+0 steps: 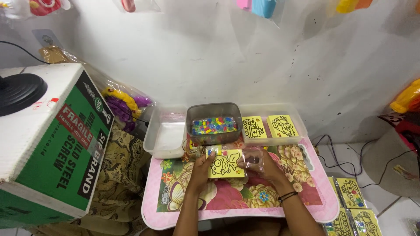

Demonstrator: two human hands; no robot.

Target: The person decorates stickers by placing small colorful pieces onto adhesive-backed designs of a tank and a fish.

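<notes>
My left hand [202, 169] holds a yellow card [226, 163] with a black line drawing over the pink flowered table [306, 192]. My right hand [261, 164] grips the card's right side together with a crinkled clear plastic bag [252, 158]. Just beyond the card stands a grey tub [214, 112] filled with small multicoloured pieces [214, 125]. To its right, a clear tray [300, 122] holds two more yellow cards [267, 126]. A black band circles my right wrist.
An empty clear tray [166, 133] sits left of the grey tub. A big white and green cardboard box [48, 140] stands at the left with a black round object on top. Packed yellow cards [352, 205] lie on the floor at right, near cables.
</notes>
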